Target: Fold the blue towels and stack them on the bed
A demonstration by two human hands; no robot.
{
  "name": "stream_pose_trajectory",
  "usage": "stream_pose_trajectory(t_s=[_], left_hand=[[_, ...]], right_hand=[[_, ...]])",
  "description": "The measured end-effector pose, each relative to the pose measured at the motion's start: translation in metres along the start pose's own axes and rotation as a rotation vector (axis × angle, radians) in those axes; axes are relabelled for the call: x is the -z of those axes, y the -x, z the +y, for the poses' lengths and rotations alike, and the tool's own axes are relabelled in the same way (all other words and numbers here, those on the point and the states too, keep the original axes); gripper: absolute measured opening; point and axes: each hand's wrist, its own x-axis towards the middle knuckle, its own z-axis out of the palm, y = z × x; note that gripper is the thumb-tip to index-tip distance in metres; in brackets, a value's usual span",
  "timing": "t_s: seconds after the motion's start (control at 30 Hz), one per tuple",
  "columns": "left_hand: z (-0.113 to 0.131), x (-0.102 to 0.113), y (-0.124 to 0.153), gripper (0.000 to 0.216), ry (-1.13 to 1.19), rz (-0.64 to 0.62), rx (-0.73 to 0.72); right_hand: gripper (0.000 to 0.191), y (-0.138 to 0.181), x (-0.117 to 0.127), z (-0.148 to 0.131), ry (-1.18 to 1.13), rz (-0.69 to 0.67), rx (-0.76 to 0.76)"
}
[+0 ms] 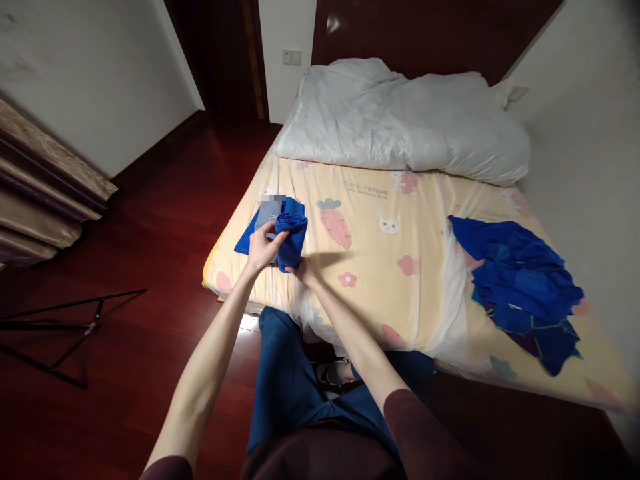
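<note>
Pinching the rolled blue cloth [291,240] with the left hand [263,249], the right hand [301,270] apparently presses its end; keep the roll tight on the bed [390,267].

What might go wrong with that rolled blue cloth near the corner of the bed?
The rolled blue cloth sits close to the mattress corner, so a nudge might send it onto the floor. The left hand has only a light grip and the right hand just touches its end, so the roll may loosen. It may also shift the folded cloth beneath.
</note>
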Motion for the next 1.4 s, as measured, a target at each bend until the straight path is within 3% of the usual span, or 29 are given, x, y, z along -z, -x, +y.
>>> stream_pose_trajectory(t_s=[0.13, 0.2, 0.27, 0.37, 0.43, 0.5, 0.53, 0.63, 0.73, 0.83, 1.0, 1.1, 1.2, 1.3, 1.4], left_hand=[[-0.007, -0.002, -0.006, 0.031, 0.007, 0.012, 0.036], [-0.01, -0.002, -0.008, 0.037, 0.018, 0.032, 0.026], [-0.012, -0.002, 0.0, 0.054, 0.013, 0.134, 0.028], [-0.014, -0.011, 0.046, 0.073, -0.057, 0.351, 0.005], [-0.016, -0.027, 0.102, 0.065, -0.116, 0.357, -0.062], [-0.02, -0.05, 0.172, 0.055, -0.153, 0.221, -0.135], [-0.022, -0.063, 0.208, 0.05, -0.158, 0.096, -0.156], [-0.026, -0.1, 0.303, 0.041, -0.134, -0.409, -0.179], [-0.029, -0.127, 0.352, 0.03, -0.143, -0.845, -0.238], [-0.031, -0.142, 0.351, 0.023, -0.188, -1.095, -0.281], [-0.019, -0.164, 0.308, 0.029, -0.301, -1.203, -0.399], [-0.012, -0.179, 0.297, 0.032, -0.335, -1.22, -0.451], [-0.015, -0.183, 0.303, 0.035, -0.269, -1.205, -0.411], [-0.031, -0.17, 0.318, 0.037, -0.09, -1.099, -0.236], [-0.052, -0.142, 0.33, 0.042, 0.023, -0.879, 0.048]], right_hand=[[0.035, -0.005, -0.003, 0.004, 0.002, -0.004, -0.002], [0.045, -0.006, -0.002, 0.003, -0.031, -0.014, 0.02], [0.063, 0.0, 0.001, 0.006, -0.09, 0.008, 0.063], [0.085, 0.028, 0.012, 0.022, -0.167, 0.195, 0.076], [0.083, 0.062, 0.025, 0.043, -0.198, 0.333, 0.055], [0.071, 0.106, 0.042, 0.068, -0.217, 0.407, 0.05], [0.065, 0.131, 0.052, 0.082, -0.224, 0.442, 0.041], [0.055, 0.212, 0.082, 0.119, -0.249, 0.566, -0.043], [0.05, 0.292, 0.108, 0.149, -0.267, 0.73, -0.186], [0.043, 0.361, 0.122, 0.165, -0.211, 0.862, -0.31], [0.028, 0.427, 0.12, 0.163, -0.058, 0.863, -0.321], [0.025, 0.432, 0.122, 0.16, -0.016, 0.854, -0.264], [0.024, 0.423, 0.141, 0.164, -0.004, 0.815, -0.236], [0.024, 0.41, 0.182, 0.179, 0.023, 0.832, -0.203], [0.027, 0.39, 0.242, 0.199, 0.101, 0.912, -0.174]])
